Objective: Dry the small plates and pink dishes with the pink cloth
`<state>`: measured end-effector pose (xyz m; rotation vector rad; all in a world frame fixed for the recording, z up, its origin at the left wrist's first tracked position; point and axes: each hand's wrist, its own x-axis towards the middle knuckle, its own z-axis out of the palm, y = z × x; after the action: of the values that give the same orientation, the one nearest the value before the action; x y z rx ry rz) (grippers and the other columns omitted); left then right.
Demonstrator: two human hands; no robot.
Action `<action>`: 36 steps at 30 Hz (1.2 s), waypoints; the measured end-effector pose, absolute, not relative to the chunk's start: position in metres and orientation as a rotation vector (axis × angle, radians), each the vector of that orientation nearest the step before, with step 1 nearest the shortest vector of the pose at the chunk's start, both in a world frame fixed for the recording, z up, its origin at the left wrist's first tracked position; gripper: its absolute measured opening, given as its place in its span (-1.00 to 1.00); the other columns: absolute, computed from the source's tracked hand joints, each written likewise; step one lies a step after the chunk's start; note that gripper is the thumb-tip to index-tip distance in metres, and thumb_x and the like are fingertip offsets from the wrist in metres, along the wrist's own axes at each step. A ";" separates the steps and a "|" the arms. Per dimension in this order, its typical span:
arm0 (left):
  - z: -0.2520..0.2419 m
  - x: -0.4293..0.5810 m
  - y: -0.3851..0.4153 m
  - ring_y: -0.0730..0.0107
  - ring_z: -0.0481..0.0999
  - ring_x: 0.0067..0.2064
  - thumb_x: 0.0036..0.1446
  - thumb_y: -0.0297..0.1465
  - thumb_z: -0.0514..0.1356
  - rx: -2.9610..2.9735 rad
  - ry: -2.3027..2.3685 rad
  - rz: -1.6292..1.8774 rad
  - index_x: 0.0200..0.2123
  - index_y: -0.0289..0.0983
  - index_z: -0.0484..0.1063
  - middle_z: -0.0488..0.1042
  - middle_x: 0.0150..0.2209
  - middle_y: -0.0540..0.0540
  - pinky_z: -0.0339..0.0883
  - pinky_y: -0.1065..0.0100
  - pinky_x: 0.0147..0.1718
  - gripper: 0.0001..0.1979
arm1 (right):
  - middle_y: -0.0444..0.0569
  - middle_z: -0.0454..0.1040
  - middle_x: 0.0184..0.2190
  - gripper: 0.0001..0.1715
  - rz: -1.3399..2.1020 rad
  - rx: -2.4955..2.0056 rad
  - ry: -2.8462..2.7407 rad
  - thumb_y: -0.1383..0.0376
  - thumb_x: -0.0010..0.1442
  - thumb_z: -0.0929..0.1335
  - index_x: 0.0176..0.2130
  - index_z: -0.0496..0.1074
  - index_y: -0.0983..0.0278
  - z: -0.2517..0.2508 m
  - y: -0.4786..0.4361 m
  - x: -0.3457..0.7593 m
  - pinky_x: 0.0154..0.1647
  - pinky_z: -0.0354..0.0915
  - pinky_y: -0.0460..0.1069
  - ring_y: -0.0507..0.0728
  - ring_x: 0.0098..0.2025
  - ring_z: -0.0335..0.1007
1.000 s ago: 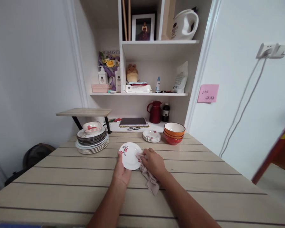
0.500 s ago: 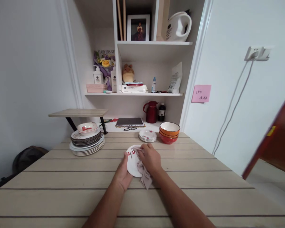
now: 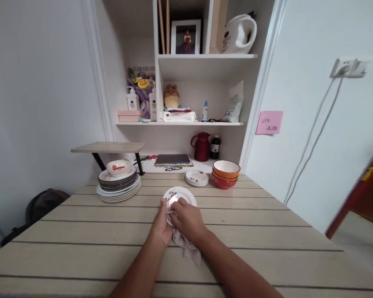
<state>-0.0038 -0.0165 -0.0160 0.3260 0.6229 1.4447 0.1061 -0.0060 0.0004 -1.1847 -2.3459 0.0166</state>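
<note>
A small white plate (image 3: 186,194) with red flowers is tilted toward me above the table. My left hand (image 3: 162,225) grips its left edge, thumb on the face. Over the lower part of the plate lies my right hand (image 3: 188,219), its fingers closed on a greyish-pink cloth (image 3: 186,248). The cloth hangs below the right hand, and part of it is hidden under the fingers. Beyond the plate stands a stack of similar small plates (image 3: 197,178), beside a stack of orange and red bowls (image 3: 226,174).
A tall stack of larger plates (image 3: 118,193), topped by a bowl (image 3: 119,166), stands at the left near a small raised shelf (image 3: 108,147). Behind the table are a laptop (image 3: 173,159), glasses (image 3: 173,168), a red jug (image 3: 201,147) and a dark bottle (image 3: 215,147).
My right hand has moved with the cloth from the plate's upper right down and left across its face. More of the plate's right rim shows. The view has shifted slightly left.
</note>
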 end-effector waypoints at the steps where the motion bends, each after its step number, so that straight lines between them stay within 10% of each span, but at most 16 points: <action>1: -0.016 -0.001 -0.018 0.14 0.57 -0.04 0.22 -0.15 0.14 0.359 0.618 1.399 0.01 -0.39 0.45 0.59 -0.09 -0.28 0.43 0.21 -0.02 -0.54 | -0.11 0.42 -0.16 -0.85 0.005 -1.211 -2.294 0.20 0.26 0.28 -0.18 0.39 0.16 0.001 -0.004 0.108 -0.40 0.02 -0.07 0.05 -0.22 0.38; 36: -0.013 -0.007 -0.015 0.19 0.62 -0.18 0.26 -0.24 0.10 0.180 0.552 1.571 0.10 -0.37 0.39 0.62 -0.16 -0.24 0.43 0.16 -0.02 -0.57 | -0.08 0.41 -0.15 -0.81 0.059 -1.497 -2.099 0.18 0.28 0.27 -0.15 0.41 0.16 -0.002 0.014 0.130 -0.44 -0.03 -0.06 0.05 -0.28 0.38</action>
<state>-0.0071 -0.0151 -0.0125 0.1797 0.5520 1.5711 0.1302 0.0141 -0.0023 -1.4967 -2.0991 0.0586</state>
